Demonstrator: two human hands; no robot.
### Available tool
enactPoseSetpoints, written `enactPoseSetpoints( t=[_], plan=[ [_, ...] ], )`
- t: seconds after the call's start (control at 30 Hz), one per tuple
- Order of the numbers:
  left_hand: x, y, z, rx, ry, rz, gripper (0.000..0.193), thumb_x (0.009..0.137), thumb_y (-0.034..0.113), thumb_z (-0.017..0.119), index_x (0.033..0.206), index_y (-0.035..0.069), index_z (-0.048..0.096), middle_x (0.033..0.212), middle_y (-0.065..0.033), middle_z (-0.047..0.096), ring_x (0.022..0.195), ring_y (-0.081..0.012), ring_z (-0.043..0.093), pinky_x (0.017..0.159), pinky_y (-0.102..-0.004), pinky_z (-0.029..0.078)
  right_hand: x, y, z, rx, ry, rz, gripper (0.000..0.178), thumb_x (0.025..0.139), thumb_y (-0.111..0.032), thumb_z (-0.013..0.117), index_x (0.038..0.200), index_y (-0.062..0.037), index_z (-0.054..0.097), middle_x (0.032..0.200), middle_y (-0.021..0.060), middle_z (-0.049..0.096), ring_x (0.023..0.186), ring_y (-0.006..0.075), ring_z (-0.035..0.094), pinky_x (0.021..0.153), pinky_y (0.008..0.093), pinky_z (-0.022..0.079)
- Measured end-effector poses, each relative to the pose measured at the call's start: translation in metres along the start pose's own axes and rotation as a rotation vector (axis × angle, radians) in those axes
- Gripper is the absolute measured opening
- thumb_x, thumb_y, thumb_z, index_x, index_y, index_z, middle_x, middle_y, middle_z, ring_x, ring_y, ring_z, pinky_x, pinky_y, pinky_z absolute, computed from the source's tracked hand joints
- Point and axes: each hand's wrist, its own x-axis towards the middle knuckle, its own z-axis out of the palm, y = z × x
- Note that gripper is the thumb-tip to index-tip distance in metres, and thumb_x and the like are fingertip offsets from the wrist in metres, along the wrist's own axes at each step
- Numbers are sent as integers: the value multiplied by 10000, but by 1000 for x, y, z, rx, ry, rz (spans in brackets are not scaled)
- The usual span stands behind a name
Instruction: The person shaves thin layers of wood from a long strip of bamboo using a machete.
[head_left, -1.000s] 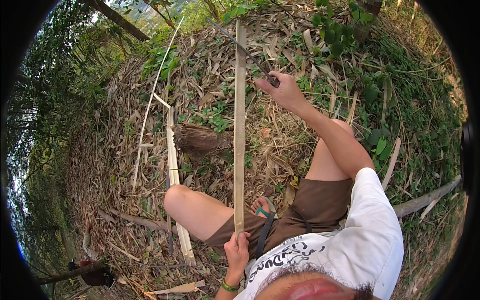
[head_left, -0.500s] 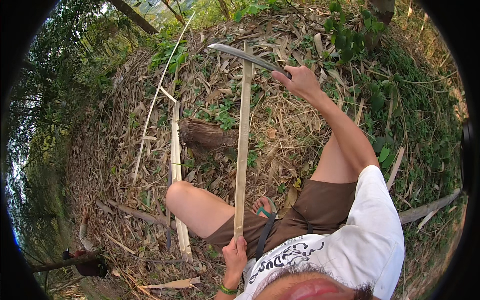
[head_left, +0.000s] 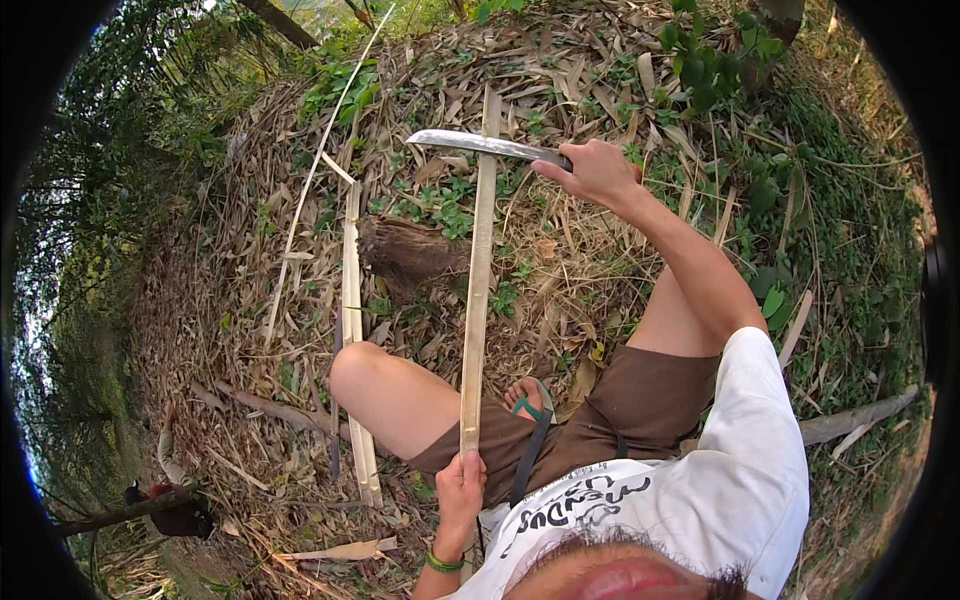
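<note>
My left hand (head_left: 462,490) is closed round the near end of a long pale bamboo strip (head_left: 477,280). The strip runs away from me, over my thigh and past the right end of a log. My right hand (head_left: 596,172) grips the handle of a machete (head_left: 478,142), which has a slightly curved, shiny blade. The blade lies across the strip near its far end and points left. Whether its edge has cut into the bamboo I cannot tell.
A short brown log (head_left: 412,250) lies beyond my left knee. Left of it are more split bamboo pieces (head_left: 352,290) and a long thin strip (head_left: 320,150). Dry leaves cover the ground. A branch (head_left: 860,412) lies at right; another person (head_left: 180,508) is at lower left.
The machete has come down along the strip toward me, and its blade has turned nearer to level. My left hand and the strip's near end have shifted slightly left and toward me.
</note>
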Motion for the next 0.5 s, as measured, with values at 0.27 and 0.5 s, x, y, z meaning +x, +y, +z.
enactPoseSetpoints(
  t=[0.27, 0.5],
  plan=[
    [-11, 9, -6, 157, -27, 68, 401, 1064, 306, 527, 775, 31, 574, 578, 36, 493, 502, -37, 436, 454, -226, 337, 11, 69, 1, -135, 11, 84, 837, 911, -799, 407, 816, -25, 710, 704, 165, 680, 672, 308, 712, 620, 466, 578],
    [-8, 2, -8, 231, 62, 63, 392, 1039, 270, 555, 768, -8, 604, 548, -37, 539, 499, -95, 506, 483, -298, 395, -3, 22, 10, -37, -35, 21, 822, 917, -793, 402, 792, -35, 694, 663, 160, 662, 703, 336, 709, 644, 491, 571]
  ],
)
